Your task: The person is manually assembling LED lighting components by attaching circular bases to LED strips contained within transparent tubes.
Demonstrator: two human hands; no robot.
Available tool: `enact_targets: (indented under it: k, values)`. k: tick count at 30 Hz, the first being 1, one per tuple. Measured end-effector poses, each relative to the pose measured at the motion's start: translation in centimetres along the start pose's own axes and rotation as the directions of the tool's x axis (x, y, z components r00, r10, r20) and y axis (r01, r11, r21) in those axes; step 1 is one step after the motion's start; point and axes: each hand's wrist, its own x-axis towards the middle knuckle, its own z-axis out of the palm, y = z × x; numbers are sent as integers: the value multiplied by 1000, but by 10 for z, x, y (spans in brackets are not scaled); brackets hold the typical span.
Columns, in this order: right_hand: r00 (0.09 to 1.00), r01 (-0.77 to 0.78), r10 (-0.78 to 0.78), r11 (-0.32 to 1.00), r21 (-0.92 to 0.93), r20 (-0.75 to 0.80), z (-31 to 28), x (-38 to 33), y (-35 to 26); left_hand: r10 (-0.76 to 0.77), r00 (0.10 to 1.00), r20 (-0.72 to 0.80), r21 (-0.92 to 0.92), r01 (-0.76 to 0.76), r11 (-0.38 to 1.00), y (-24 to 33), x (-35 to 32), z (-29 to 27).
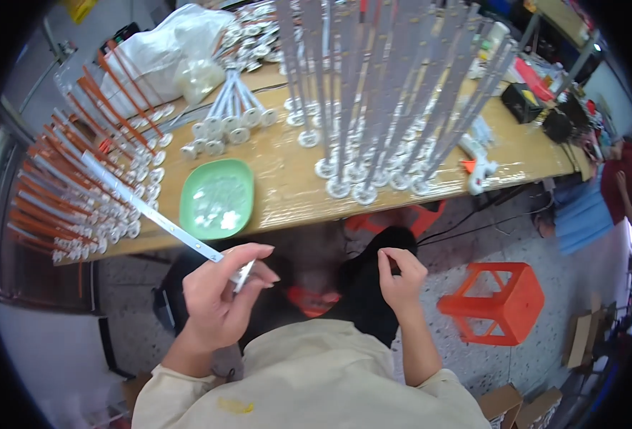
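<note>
My left hand (214, 306) is closed on a long, flat light-coloured strip (148, 211) with small dots along it. The strip slants up and left, past the rim of a green bowl (248, 171). Between the left fingertips sits a small clear or white piece at its lower end, partly hidden. Off to the right, above my lap, my right hand (404, 280) has thumb and forefinger pinched together; anything between them is too small to make out. Small clear plastic pieces (219, 204) lie inside the bowl.
Many grey strips (359, 107) stand upright on clear round bases at the table's middle. Orange and white sticks (66, 186) crowd its left end. A bundle of white-based sticks (234, 118) lies behind the bowl. A glue gun (480, 168) rests right; an orange stool (498, 304) stands on the floor.
</note>
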Motion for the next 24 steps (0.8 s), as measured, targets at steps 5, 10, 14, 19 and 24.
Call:
enact_targets:
  k: [5,10,14,19,24]
  values:
    - [990,-105,134,909,-403,43,9,-26,84,15,992,128,-58,-8,998,4,15,3]
    - [953,-220,300,785,-578,44,32,-52,154,57,977,204,-22,-53,998,1,30,-11]
    - [948,-243,315,800,-548,39,42,-42,152,34,992,122,23,-37,999,-5,35,-25]
    - [961,-112,246,769,-629,130,49,-38,167,-98,988,117,72,90,993,-34,70,-40]
    - [946,-179,310,750,-637,99,36,-40,163,-171,954,247,-20,181,983,-69,115,-71]
